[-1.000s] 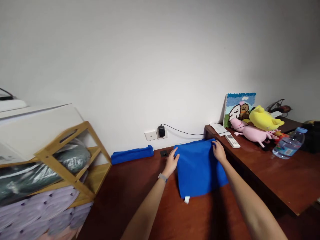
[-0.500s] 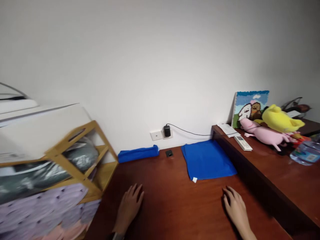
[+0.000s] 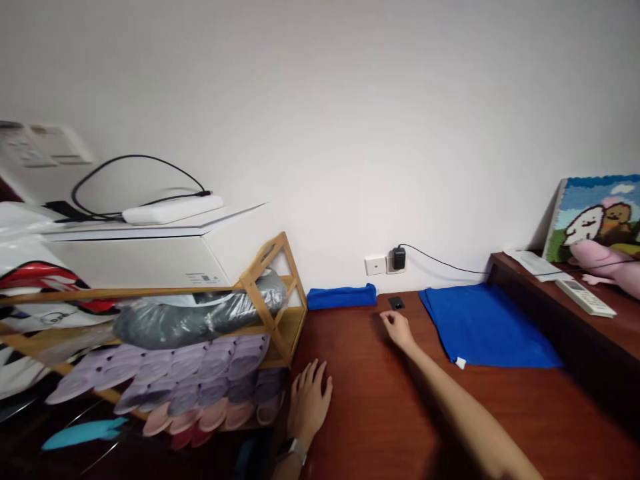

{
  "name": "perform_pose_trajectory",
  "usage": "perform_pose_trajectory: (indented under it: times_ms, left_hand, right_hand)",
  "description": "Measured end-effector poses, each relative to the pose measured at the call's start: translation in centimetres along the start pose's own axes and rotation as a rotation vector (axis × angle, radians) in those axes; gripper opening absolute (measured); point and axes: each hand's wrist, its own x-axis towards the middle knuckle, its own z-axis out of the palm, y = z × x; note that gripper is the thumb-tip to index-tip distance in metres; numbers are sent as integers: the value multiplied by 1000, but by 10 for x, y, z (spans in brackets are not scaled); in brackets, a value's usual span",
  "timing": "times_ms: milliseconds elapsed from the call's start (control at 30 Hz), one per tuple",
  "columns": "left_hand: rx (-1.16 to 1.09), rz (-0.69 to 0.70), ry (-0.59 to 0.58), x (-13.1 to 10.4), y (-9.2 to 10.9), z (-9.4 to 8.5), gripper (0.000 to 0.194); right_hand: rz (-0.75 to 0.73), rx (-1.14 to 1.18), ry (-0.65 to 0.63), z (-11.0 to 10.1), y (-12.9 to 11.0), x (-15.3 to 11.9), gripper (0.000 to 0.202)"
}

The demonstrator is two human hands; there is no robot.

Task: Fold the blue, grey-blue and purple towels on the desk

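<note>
My left hand (image 3: 309, 398) lies on the left edge of the brown tabletop (image 3: 360, 407), palm down with its fingers spread, a watch on the wrist. My right hand (image 3: 398, 328) is stretched out over the back of the table, fingers loosely bent, nothing seen in it. It is just in front of a small black square (image 3: 397, 303) in the tabletop. Left of that, a folded or rolled blue cloth (image 3: 343, 297) lies along the wall. A second blue cloth (image 3: 493, 327), spread flat with a white tag at its corner, lies to the right of my right hand.
A wooden rack (image 3: 283, 320) with several slippers (image 3: 215, 363) and a bagged grey item (image 3: 200, 317) stands at left, a white box (image 3: 150, 257) on top. A plugged-in black adapter (image 3: 399, 257) trails a cable rightward. The raised right ledge holds a remote (image 3: 585, 297) and pink plush (image 3: 607, 263).
The view has turned left, bringing more of the rack into sight. My right hand has moved forward and left, from in front of the flat cloth towards the black square. My left hand stays on the table.
</note>
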Motion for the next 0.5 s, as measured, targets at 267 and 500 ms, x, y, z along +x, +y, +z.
perform_pose_trajectory:
  times_ms: [267, 500]
  left_hand:
    - [-108, -26, 11, -7, -1, 4, 46]
    - [-123, -42, -8, -8, 3, 1, 47]
  right_hand:
    - [92, -147, 51, 78, -14, 131, 35]
    - [164, -229, -44, 91, 11, 98, 19]
